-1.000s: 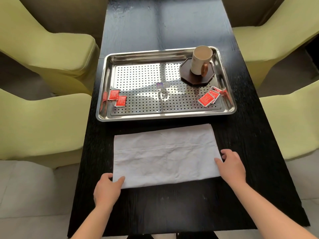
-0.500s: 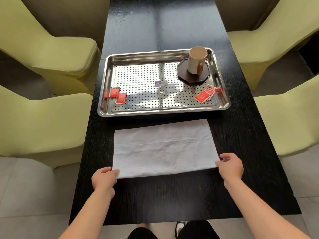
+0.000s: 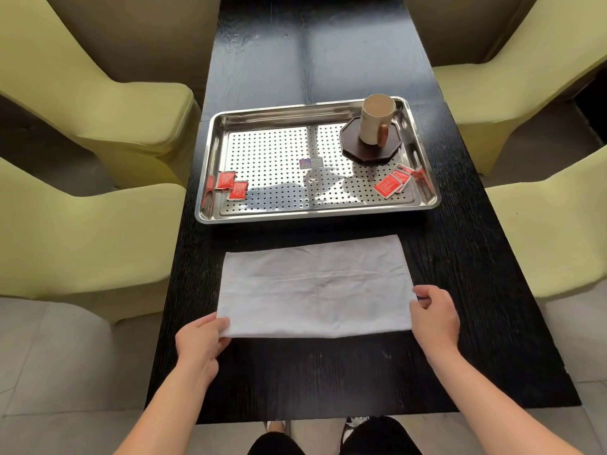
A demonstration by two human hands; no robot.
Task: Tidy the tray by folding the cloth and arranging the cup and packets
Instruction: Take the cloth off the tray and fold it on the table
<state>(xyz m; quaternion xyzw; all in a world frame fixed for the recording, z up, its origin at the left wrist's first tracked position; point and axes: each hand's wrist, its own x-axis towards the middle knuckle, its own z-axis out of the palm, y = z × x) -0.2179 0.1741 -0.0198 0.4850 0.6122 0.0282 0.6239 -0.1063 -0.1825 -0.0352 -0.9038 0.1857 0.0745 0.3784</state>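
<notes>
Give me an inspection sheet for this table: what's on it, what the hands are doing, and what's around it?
Surface: long black table.
Job's things: white cloth lying flat on the table, on the near side of the steel tray; cup upright on a dark coaster in the tray's far right corner; red packets loose by the tray's left wall, more by its right.
Clutter: small label at the tray's middle.
Hands: left hand pinches the cloth's near left corner; right hand grips its right edge.
Cables: nothing seen.
Surroundings: yellow-green chairs on both sides; pale floor.
</notes>
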